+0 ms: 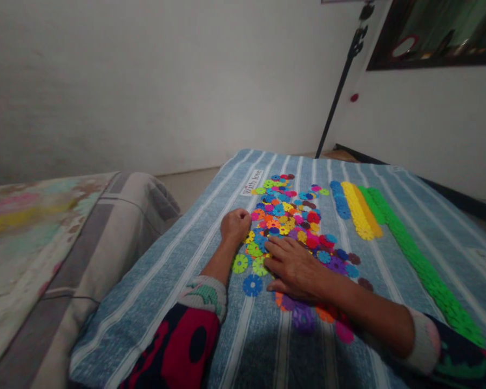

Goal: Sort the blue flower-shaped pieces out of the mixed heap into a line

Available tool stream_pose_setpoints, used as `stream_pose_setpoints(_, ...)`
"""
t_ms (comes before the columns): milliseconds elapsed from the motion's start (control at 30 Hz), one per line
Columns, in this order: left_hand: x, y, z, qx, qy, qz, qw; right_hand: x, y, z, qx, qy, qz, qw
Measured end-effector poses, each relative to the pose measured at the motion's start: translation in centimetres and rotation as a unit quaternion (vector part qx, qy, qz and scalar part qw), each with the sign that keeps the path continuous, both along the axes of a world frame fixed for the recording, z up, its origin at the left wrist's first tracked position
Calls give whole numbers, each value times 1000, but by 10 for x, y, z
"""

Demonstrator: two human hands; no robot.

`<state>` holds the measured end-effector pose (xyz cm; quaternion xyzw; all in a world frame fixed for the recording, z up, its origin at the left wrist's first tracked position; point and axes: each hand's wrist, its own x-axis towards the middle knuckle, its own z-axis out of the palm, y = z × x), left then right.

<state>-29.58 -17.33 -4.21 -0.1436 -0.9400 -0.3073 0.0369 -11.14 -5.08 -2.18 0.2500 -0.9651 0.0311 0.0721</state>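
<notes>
**Notched discs [278, 209]: light, thin, best taken by the rim**

Mixed-colour pile is spread mid-table on the striped cloth [174, 259]; sorted strips, blue [340, 200], yellow [358, 210] and green [421, 254], are laid to its right. Right hand [276, 265] is rested palm-down on the near pile, thumb parted from fingers; whether anything is pinned underneath is hidden. Left hand [243, 217] is curled at the pile's left edge; its grip cannot be told. Discs judged stiff plastic, slidey when overlapped; opposite rims should be pinched, notches giving purchase.
</notes>
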Motion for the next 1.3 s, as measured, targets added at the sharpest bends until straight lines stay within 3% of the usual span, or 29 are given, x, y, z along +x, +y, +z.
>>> stream_pose_setpoints(233, -2, -1, 0, 6, -1, 1, 1000, -1, -32, 7, -11, 19, 30, 999)
stream_pose_setpoints(400, -5, -2, -2, 12, -2, 3, 1000, -6, -46, 6, 7, 24, 10, 1000)
stream_pose_setpoints(667, -4, -2, 2, 5, -4, 2, 1000, -1, -44, 17, -96, -23, 21, 995)
stream_pose_setpoints(767, -5, -2, 4, -4, -5, -1, 1000, -5, -16, 20, -189, 0, 15, 982)
stream_pose_setpoints(867, -7, -2, 5, -1, -15, 0, 1000, -14, 43, 24, -249, 52, -69, 965)
stream_pose_setpoints(933, -7, -2, 6, 0, -19, 3, 1000, -19, 93, 27, -216, 78, -182, 956)
stream_pose_setpoints(1000, -7, -2, 7, -3, -19, 6, 1000, -22, 140, 29, -127, 64, -317, 938)
stream_pose_setpoints(1033, -7, -2, 7, -5, -19, 6, 1000, -23, 160, 29, -110, 59, -344, 931)
stream_pose_setpoints(1133, -7, -2, 8, -11, -18, 5, 1000, -23, 201, 25, -84, 43, -387, 917)
stream_pose_setpoints(1300, -7, -3, 8, -9, -17, 3, 1000, -27, 223, 12, -49, 8, -424, 904)
